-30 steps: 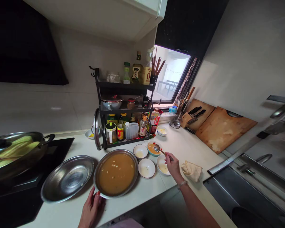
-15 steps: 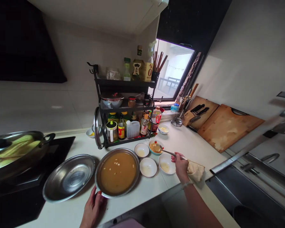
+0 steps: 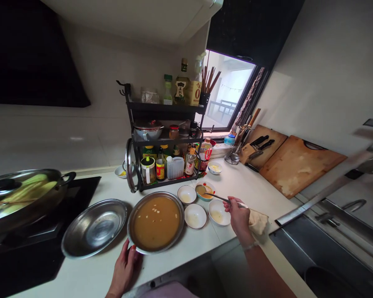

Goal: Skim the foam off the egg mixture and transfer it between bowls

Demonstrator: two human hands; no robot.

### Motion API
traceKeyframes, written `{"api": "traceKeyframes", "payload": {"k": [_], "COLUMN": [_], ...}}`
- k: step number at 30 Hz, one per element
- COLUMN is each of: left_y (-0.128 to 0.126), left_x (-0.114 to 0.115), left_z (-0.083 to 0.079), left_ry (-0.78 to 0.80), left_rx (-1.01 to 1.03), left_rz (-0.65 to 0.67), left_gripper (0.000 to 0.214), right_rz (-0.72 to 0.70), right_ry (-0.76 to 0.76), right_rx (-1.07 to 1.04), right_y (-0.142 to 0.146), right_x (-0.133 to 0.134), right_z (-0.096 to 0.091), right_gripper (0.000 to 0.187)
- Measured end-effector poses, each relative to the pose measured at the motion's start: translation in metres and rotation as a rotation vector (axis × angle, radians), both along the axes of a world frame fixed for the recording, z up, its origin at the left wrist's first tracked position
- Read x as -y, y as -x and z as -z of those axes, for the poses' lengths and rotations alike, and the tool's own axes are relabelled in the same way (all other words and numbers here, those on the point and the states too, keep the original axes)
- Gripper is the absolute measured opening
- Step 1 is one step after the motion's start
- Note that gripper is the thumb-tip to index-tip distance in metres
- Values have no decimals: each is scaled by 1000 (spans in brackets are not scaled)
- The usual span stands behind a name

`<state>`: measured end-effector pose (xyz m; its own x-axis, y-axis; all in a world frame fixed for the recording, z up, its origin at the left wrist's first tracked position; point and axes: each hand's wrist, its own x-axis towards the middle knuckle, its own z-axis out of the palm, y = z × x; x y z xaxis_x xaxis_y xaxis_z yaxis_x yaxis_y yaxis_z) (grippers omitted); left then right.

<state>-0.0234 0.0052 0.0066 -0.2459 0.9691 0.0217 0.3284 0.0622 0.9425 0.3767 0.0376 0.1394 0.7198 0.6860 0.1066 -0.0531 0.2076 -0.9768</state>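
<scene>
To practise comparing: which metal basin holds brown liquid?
The basin on the right, with the left hand at its rim; the other basin, nearer the stove, shows bare metal inside.

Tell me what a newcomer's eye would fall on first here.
Likely the round steel basin of brown liquid at lower centre, with the left hand at its rim. Then the long-handled metal spoon in the right hand, over a small turquoise-sided bowl right of the basin. Behind stands a three-tier black rack crowded with bottles.

Thin pale bracelet (image 3: 250, 246) just below the right hand (image 3: 240, 215), forearm (image 3: 264, 269) totally bare, lilac top (image 3: 166, 291) lower left of that hand.
</scene>
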Motion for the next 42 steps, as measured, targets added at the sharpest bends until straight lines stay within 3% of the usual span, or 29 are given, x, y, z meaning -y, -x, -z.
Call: {"api": "traceKeyframes", "payload": {"k": [5, 10, 14, 18, 20, 22, 26, 33, 42], "left_y": [-3, -7, -9, -8, -7, -5, -3, -2, 2], "left_x": [1, 4, 6, 5, 4, 3, 2, 2, -1], "left_z": [-2, -4, -7, -4, -1, 2, 4, 0, 12], "left_ry": [1, 57, 56, 51, 55, 61, 45, 53, 48], "left_rx": [20, 116, 120, 117, 121, 108, 53, 32, 16], "left_rz": [9, 43, 31, 21, 31, 38, 24, 13, -8], "left_gripper": [72, 83, 85, 85, 86, 85, 83, 86, 79], "right_rz": [-141, -287, -458, -641, -537, -343, -83, -76, 144], "right_ry": [19, 73, -27, -192, -208, -144, 0, 80, 76], "right_rx": [-1, 124, 383, 674, 679, 598, 474, 361, 86], "right_y": [38, 80, 98, 95, 84, 68, 28, -6, -22], "right_x": [11, 19, 30, 37, 34, 26, 4, -18, -26], "right_z": [-8, 5, 16, 10, 4, 1, 12, 47, 50], "right_gripper": [31, 33, 29, 22, 22, 24, 33, 41, 38]}}
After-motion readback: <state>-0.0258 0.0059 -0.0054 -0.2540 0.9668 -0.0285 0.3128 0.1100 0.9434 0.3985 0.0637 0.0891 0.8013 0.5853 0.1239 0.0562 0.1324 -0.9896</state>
